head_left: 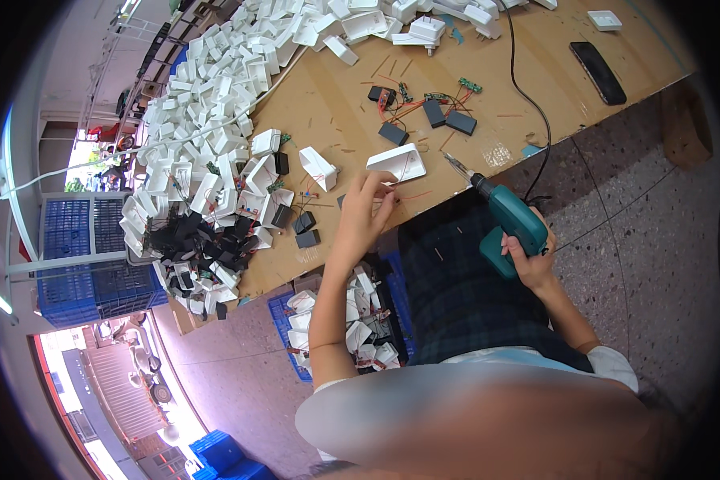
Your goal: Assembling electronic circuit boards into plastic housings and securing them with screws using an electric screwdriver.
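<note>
My right hand [530, 254] is wrapped round a green pistol-shaped power tool [517, 220] with a slim metal tip. That tip points toward a shallow white plastic case [408, 164] lying open side up near the table's front edge. Just left of the case, the fingers of my left hand [368, 200] are curled in a pinch. Thin reddish wires [414, 195] show beside its fingertips; whether they are gripped I cannot make out. A black block [342, 201] is partly hidden by this hand. Left of it stands another white case [318, 170].
White cases [216, 100] are heaped across the table's left and back. Black blocks with wires [204, 240] pile at its left end. Wired black blocks [434, 114] and small green boards [470, 85] lie mid-table. A black cord [514, 72], phone [598, 74] and blue crate [280, 308] are nearby.
</note>
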Tool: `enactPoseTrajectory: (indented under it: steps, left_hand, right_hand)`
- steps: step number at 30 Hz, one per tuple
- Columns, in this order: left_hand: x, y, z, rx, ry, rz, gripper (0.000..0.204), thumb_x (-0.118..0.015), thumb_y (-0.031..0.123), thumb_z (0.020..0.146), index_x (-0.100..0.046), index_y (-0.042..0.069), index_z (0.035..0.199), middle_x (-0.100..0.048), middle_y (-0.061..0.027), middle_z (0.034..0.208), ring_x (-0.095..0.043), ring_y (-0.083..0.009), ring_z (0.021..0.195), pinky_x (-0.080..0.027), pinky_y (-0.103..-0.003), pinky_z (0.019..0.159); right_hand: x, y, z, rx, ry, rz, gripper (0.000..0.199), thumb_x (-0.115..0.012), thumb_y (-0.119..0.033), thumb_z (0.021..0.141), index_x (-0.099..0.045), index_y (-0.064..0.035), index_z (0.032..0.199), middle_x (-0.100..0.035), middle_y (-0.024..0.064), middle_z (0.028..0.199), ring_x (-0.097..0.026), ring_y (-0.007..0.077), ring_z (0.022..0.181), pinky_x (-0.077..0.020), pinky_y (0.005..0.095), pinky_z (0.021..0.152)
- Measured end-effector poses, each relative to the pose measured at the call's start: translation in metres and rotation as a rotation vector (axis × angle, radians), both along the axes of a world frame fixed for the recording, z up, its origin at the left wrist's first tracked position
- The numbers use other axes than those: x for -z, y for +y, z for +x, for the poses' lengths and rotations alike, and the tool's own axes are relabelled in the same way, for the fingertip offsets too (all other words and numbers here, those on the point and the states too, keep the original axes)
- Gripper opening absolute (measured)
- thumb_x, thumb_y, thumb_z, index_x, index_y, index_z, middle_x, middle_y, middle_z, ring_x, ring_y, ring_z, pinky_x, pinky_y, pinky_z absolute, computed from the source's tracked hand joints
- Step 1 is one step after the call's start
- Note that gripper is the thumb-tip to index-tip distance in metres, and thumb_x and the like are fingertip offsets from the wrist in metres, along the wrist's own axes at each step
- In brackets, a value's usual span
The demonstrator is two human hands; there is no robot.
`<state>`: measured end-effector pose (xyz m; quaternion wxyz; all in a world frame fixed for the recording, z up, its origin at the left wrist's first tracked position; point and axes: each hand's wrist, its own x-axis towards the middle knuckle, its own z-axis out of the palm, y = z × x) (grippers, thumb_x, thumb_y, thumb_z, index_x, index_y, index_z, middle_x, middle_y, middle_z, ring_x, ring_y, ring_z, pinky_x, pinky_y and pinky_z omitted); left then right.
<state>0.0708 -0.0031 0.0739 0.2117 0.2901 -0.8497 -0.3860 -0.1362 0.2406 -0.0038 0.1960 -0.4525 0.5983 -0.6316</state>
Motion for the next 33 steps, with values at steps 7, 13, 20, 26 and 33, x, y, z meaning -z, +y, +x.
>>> enactPoseTrajectory:
  steps: [7,13,20,26,33]
  left_hand:
    - [0.023,0.007,-0.004,0.165,-0.193,-0.355,0.028,-0.068,-0.004,0.083,-0.071,0.004,0.109,-0.061,-0.0124,0.111,-0.065,-0.0316,0.102,-0.052,-0.043,0.088]
    - [0.026,0.026,-0.025,0.057,-0.164,-0.612,0.024,-0.074,0.01,0.083,-0.073,0.006,0.107,-0.061,-0.0086,0.112,-0.06,-0.0283,0.108,-0.041,-0.045,0.093]
    - [0.048,0.031,-0.033,-0.083,-0.192,-0.638,0.018,-0.08,0.016,0.083,-0.072,0.012,0.099,-0.062,-0.0041,0.111,-0.057,-0.0274,0.109,-0.037,-0.044,0.087]
    - [0.057,0.026,-0.026,-0.128,-0.123,-0.626,0.018,-0.08,0.012,0.084,-0.068,0.008,0.097,-0.059,-0.0099,0.122,-0.054,-0.0319,0.116,-0.038,-0.045,0.095]
    - [0.058,0.0,-0.025,-0.311,0.126,-0.318,0.016,-0.074,0.004,0.089,-0.063,0.004,0.102,-0.055,-0.0185,0.136,-0.049,-0.0448,0.13,-0.045,-0.051,0.104]
  right_hand:
    - [-0.005,-0.002,0.002,0.001,-0.02,0.0,0.031,-0.066,-0.011,0.098,-0.058,0.0086,0.12,-0.063,0.0088,0.088,-0.064,0.0131,0.069,-0.0521,0.0274,0.062]
    - [-0.004,-0.003,0.0,0.013,-0.007,-0.007,0.03,-0.066,-0.012,0.098,-0.058,0.0081,0.118,-0.063,0.0091,0.086,-0.064,0.0134,0.068,-0.0522,0.0277,0.062]
    - [-0.003,-0.004,0.004,0.012,-0.051,0.002,0.031,-0.065,-0.012,0.098,-0.058,0.0086,0.12,-0.065,0.0095,0.083,-0.064,0.0134,0.067,-0.0523,0.0277,0.062]
    - [0.0,-0.002,0.004,0.003,-0.07,0.016,0.032,-0.065,-0.013,0.099,-0.058,0.0087,0.121,-0.066,0.0094,0.081,-0.064,0.0132,0.067,-0.0526,0.0285,0.063]
    - [0.0,-0.004,0.007,-0.022,-0.099,0.011,0.034,-0.064,-0.014,0.099,-0.058,0.0092,0.123,-0.066,0.0092,0.081,-0.064,0.0139,0.067,-0.0526,0.0286,0.063]
